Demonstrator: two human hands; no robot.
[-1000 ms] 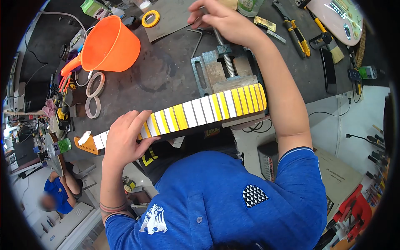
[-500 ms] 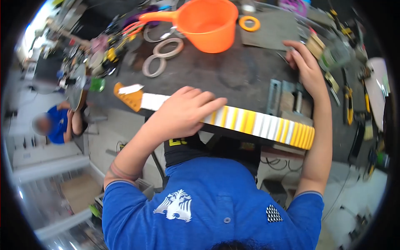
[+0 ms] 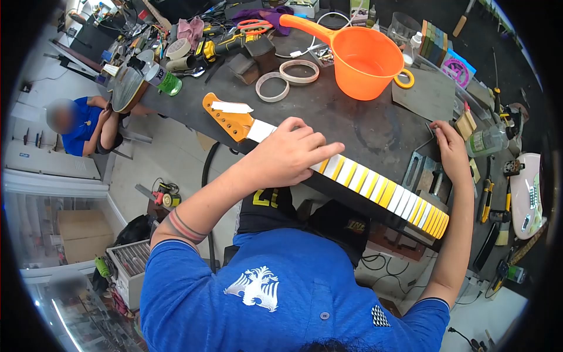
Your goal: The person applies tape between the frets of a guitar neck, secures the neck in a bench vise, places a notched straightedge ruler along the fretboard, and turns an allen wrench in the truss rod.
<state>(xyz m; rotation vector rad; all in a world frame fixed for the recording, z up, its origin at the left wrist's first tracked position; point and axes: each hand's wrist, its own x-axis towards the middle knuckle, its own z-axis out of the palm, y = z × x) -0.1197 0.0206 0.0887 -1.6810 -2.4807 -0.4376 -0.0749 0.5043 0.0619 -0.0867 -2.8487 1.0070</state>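
A guitar neck (image 3: 375,186) lies slantwise along the bench's near edge, its fretboard covered with white and yellow tape strips. Its orange-brown headstock (image 3: 226,117) points to the upper left and carries a white strip of paper or tape. My left hand (image 3: 287,154) grips the neck near the headstock end, index finger stretched across the fretboard. Beyond the neck's far end, my right hand (image 3: 451,149) is closed at the fingertips on a thin bent metal rod (image 3: 423,144), which looks like a hex key. A metal vise (image 3: 417,171) sits just left of that hand.
An orange dipper (image 3: 366,64) stands at the back beside a yellow tape roll (image 3: 404,78). Two pale tape rolls (image 3: 272,87) lie left of it. A clear bottle (image 3: 488,141) and pliers (image 3: 486,193) are to the right. Another person (image 3: 88,126) sits at far left, holding a guitar body.
The view has shifted and turned, so the bench appears lower and more tilted. My left hand stays on the neck. My right hand remains by the vise with the thin rod.
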